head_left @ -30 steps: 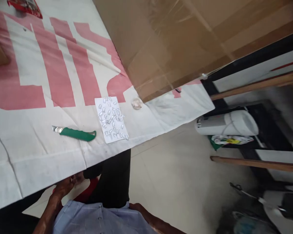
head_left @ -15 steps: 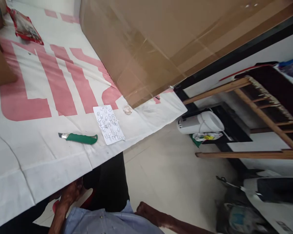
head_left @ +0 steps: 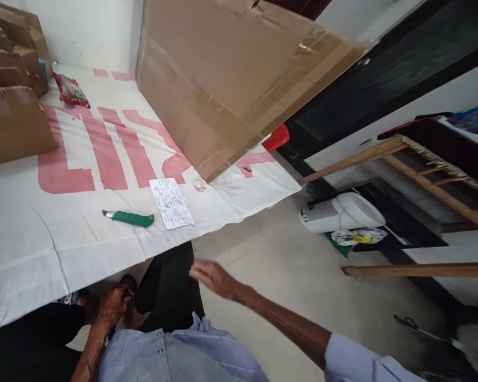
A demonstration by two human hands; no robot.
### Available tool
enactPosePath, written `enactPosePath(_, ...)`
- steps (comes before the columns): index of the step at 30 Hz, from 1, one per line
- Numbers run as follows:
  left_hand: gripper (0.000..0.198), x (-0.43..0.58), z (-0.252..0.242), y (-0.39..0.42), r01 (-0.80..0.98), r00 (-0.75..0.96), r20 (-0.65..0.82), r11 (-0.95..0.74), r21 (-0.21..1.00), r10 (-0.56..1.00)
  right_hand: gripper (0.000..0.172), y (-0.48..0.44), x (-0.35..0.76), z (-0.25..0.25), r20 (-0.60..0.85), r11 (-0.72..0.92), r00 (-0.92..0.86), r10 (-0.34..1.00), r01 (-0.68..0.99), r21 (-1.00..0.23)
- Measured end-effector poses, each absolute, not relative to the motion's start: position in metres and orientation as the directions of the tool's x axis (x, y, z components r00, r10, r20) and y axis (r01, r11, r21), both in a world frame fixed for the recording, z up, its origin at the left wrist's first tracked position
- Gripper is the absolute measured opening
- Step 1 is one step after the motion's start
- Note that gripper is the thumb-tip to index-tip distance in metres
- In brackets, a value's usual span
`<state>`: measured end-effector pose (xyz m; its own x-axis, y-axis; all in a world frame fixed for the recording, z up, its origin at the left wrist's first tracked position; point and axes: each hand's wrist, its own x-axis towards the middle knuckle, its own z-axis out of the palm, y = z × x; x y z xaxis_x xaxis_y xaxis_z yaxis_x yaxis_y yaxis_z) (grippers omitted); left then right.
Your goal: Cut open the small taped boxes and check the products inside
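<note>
Below the table edge, my left hand (head_left: 113, 306) rests low by my dark trousers with its fingers curled; whatever is in them, if anything, is hidden. My right hand (head_left: 214, 277) is raised over the floor beside my leg, slightly blurred, its fingers stretched out and holding nothing. Nearest to it on the table lies a white sheet (head_left: 171, 203) with many small outlined pieces or marks on it. To the left of the sheet is a green utility knife (head_left: 132, 218) with its blade tip showing. A small crumpled clear lump (head_left: 199, 184) sits by the box corner.
A big taped cardboard box (head_left: 223, 90) fills the back of the cloth-covered table (head_left: 115, 239). Cut cardboard pieces (head_left: 16, 124) stand at left near a red packet (head_left: 71, 91). To the right are a white bucket (head_left: 342, 212), a wooden frame (head_left: 418, 270) and a red object (head_left: 276, 138).
My right hand has moved up and left from my side, toward the table edge. The view has shifted, showing more cardboard at left. The knife and sheet lie as before.
</note>
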<state>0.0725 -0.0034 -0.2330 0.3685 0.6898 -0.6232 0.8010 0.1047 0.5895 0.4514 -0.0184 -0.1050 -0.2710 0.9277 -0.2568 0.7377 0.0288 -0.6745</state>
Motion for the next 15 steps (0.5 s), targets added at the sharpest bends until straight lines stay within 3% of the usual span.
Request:
enactPosePath(3,0.049,0.067,-0.227,-0.006,0.824,0.335,-0.606,0.088,0.56,0.721,0.035,0.053,0.475,-0.073,0.138,0.162,-0.1,0.985,0.805,-0.571)
enactPosePath(5,0.047,0.062,-0.221,-0.011,0.828,0.314,-0.593,0.092,0.553,0.741,0.028,0.093,0.489,-0.071,0.274,0.195,-0.053,0.96,0.83,-0.523)
enactPosePath(11,0.044,0.042,-0.203,-0.039,0.852,0.207,-0.562,0.134,0.506,0.801,0.036,0.148,0.48,-0.124,0.329,0.056,0.103,0.939,0.896,-0.441)
enactPosePath(15,0.043,0.034,-0.194,-0.052,0.866,0.161,-0.531,0.139,0.48,0.832,0.04,0.149,0.459,-0.142,0.375,0.08,0.083,0.923,0.913,-0.401)
